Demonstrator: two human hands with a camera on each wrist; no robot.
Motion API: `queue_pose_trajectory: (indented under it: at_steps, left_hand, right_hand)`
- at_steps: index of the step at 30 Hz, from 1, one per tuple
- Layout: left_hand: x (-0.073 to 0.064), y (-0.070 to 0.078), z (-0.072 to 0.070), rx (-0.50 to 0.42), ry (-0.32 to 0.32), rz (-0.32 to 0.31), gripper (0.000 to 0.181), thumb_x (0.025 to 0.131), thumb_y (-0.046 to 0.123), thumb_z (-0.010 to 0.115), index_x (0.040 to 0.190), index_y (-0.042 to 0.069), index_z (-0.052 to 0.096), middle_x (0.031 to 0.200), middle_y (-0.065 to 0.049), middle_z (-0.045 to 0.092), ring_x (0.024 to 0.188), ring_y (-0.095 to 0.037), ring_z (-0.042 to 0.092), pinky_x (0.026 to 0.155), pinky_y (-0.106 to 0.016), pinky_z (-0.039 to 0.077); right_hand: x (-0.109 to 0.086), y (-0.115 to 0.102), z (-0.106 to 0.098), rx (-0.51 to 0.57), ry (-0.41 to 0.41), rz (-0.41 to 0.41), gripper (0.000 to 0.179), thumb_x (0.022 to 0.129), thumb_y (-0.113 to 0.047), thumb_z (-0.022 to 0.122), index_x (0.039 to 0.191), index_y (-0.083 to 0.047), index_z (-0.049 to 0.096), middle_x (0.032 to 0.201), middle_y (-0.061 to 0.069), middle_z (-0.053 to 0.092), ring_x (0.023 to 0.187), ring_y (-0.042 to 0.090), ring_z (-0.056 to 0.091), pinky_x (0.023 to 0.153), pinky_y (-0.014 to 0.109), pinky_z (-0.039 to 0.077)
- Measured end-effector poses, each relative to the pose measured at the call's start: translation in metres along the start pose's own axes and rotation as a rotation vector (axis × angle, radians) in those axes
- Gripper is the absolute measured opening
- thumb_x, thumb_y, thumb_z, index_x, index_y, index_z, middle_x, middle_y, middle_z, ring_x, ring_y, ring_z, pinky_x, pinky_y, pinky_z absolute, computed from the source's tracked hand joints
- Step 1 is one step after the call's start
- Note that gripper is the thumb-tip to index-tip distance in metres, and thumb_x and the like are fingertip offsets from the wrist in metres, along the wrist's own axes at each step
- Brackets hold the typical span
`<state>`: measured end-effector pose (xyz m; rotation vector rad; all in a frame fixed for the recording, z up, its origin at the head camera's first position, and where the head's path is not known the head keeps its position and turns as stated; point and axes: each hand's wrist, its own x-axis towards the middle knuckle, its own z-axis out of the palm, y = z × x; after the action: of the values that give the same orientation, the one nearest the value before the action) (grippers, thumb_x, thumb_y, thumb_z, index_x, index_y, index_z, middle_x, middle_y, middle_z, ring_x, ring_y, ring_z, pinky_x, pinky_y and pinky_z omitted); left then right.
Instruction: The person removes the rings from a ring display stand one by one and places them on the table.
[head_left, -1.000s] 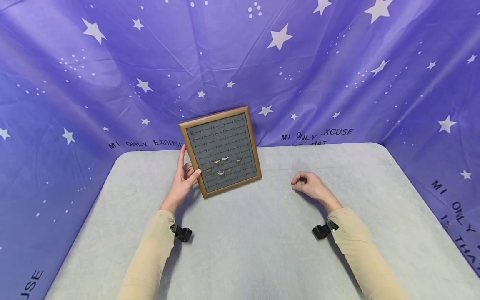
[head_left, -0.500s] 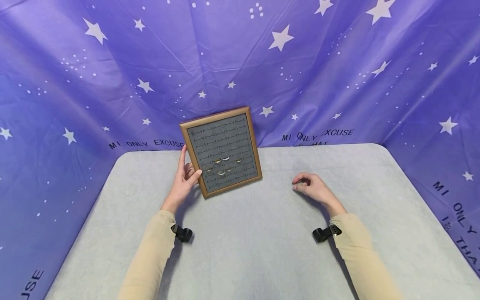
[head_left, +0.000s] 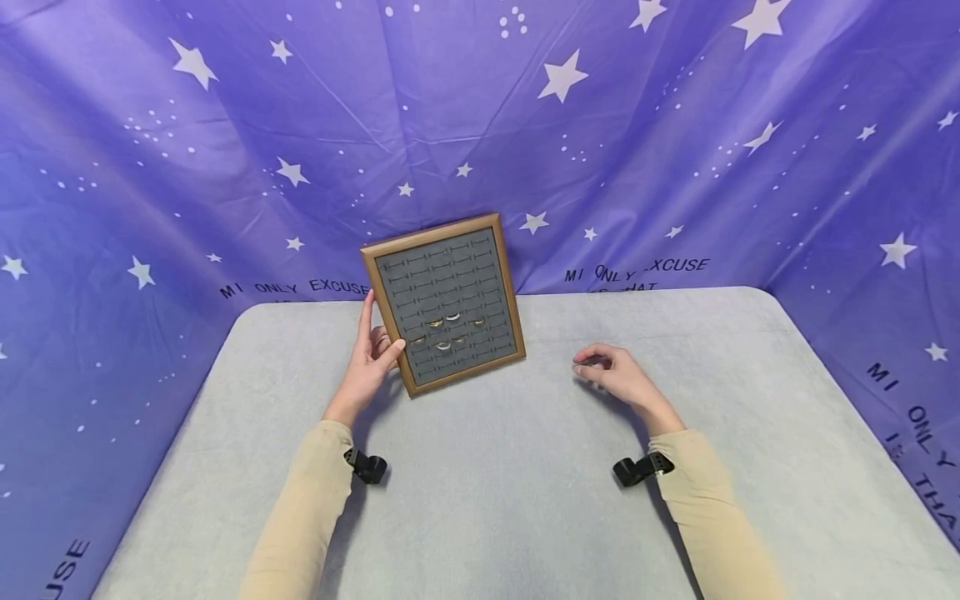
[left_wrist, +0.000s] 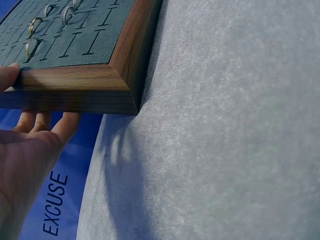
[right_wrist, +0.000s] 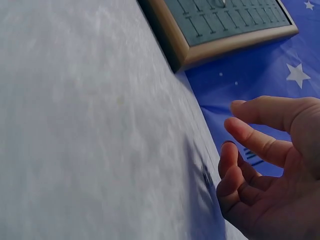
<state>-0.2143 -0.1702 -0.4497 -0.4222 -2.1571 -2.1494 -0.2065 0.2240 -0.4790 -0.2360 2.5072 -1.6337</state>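
Note:
A ring display tray (head_left: 447,297) with a wooden frame and grey slotted padding stands tilted near the table's back edge. Several gold and silver rings (head_left: 443,345) sit in its lower slots. My left hand (head_left: 366,367) grips the tray's left side, thumb on the front of the frame, fingers behind it. To the right, my right hand (head_left: 618,375) is held over the table, away from the tray. In the right wrist view its thumb and forefinger are apart with nothing between them, and the other fingers curl loosely. A small dark item (right_wrist: 206,175) shows in that hand's shadow on the table.
A light grey cloth-covered table (head_left: 480,500) spreads below both hands. Purple curtains (head_left: 480,108) with white stars hang behind and at both sides, close behind the tray. Black wrist cameras (head_left: 369,467) are strapped over both sleeves.
My right hand has shifted slightly left, its thumb and finger now looking more parted than before. The left hand and the tray stay in place.

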Motion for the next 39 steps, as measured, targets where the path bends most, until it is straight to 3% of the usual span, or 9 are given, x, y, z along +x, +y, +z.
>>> queue_pose_trajectory:
  at_steps: [3, 13, 17, 21, 24, 30, 34, 39]
  left_hand:
    - [0.0, 0.0, 0.0, 0.004, -0.004, -0.004, 0.088, 0.094, -0.01, 0.052, 0.157, 0.025, 0.001, 0.083, -0.008, 0.037, 0.068, -0.011, 0.034, 0.058, -0.02, 0.036]
    - [0.0, -0.001, -0.001, -0.007, 0.001, -0.005, 0.088, 0.094, -0.01, 0.052, 0.157, 0.025, 0.002, 0.089, -0.01, 0.043, 0.072, -0.012, 0.038, 0.06, -0.022, 0.038]
    - [0.0, -0.001, 0.0, -0.02, -0.002, 0.001, 0.087, 0.094, -0.01, 0.052, 0.157, 0.024, 0.002, 0.083, -0.009, 0.039, 0.067, -0.012, 0.036, 0.058, -0.023, 0.036]
    - [-0.001, -0.002, 0.001, -0.024, -0.006, -0.002, 0.087, 0.094, -0.01, 0.052, 0.157, 0.024, 0.001, 0.092, -0.01, 0.049, 0.073, -0.013, 0.043, 0.06, -0.024, 0.04]
    - [-0.001, -0.002, 0.0, -0.025, 0.001, -0.003, 0.087, 0.094, -0.01, 0.052, 0.157, 0.023, 0.002, 0.098, -0.011, 0.053, 0.076, -0.014, 0.047, 0.062, -0.026, 0.042]
    - [0.004, -0.012, -0.004, -0.019, 0.001, 0.011, 0.088, 0.094, -0.011, 0.052, 0.157, 0.023, 0.001, 0.089, -0.009, 0.048, 0.068, -0.012, 0.042, 0.057, -0.026, 0.04]
    - [0.007, -0.026, -0.007, -0.018, 0.006, 0.013, 0.088, 0.095, -0.009, 0.052, 0.157, 0.03, 0.002, 0.096, -0.01, 0.053, 0.074, -0.013, 0.047, 0.06, -0.026, 0.043]
    - [0.005, -0.029, -0.008, 0.004, 0.004, 0.031, 0.088, 0.096, -0.004, 0.054, 0.156, 0.034, 0.001, 0.111, -0.016, 0.056, 0.091, -0.015, 0.056, 0.073, -0.023, 0.049]
  right_hand:
    - [0.003, -0.003, 0.007, 0.023, -0.001, 0.002, 0.028, 0.089, -0.005, 0.067, 0.109, 0.012, 0.06, 0.083, 0.016, 0.064, 0.061, 0.017, 0.054, 0.05, 0.027, 0.046]
    - [0.013, -0.018, 0.036, 0.051, -0.039, -0.003, 0.028, 0.089, -0.004, 0.066, 0.112, 0.011, 0.061, 0.093, 0.017, 0.065, 0.065, 0.02, 0.056, 0.053, 0.027, 0.048]
    - [0.015, -0.024, 0.045, 0.058, -0.05, -0.009, 0.029, 0.088, -0.003, 0.065, 0.113, 0.01, 0.061, 0.098, 0.018, 0.066, 0.066, 0.023, 0.057, 0.054, 0.028, 0.049]
    - [0.017, -0.031, 0.049, 0.063, -0.046, -0.01, 0.03, 0.089, -0.004, 0.065, 0.116, 0.009, 0.06, 0.1, 0.021, 0.066, 0.068, 0.03, 0.059, 0.053, 0.031, 0.049]
    - [0.02, -0.037, 0.051, 0.058, -0.042, -0.029, 0.032, 0.09, -0.005, 0.065, 0.119, 0.008, 0.06, 0.105, 0.023, 0.064, 0.076, 0.036, 0.061, 0.057, 0.035, 0.051]
    - [0.025, -0.05, 0.053, 0.095, -0.044, -0.084, 0.034, 0.09, 0.002, 0.061, 0.123, 0.011, 0.057, 0.118, 0.029, 0.059, 0.093, 0.046, 0.059, 0.076, 0.049, 0.051]
    - [0.02, -0.074, 0.055, 0.098, -0.023, -0.138, 0.033, 0.09, 0.007, 0.059, 0.121, 0.015, 0.055, 0.117, 0.033, 0.057, 0.1, 0.046, 0.055, 0.086, 0.047, 0.048]
    - [0.016, -0.095, 0.059, 0.081, 0.023, -0.172, 0.03, 0.089, 0.008, 0.059, 0.118, 0.016, 0.057, 0.119, 0.03, 0.056, 0.112, 0.043, 0.049, 0.088, 0.036, 0.046]
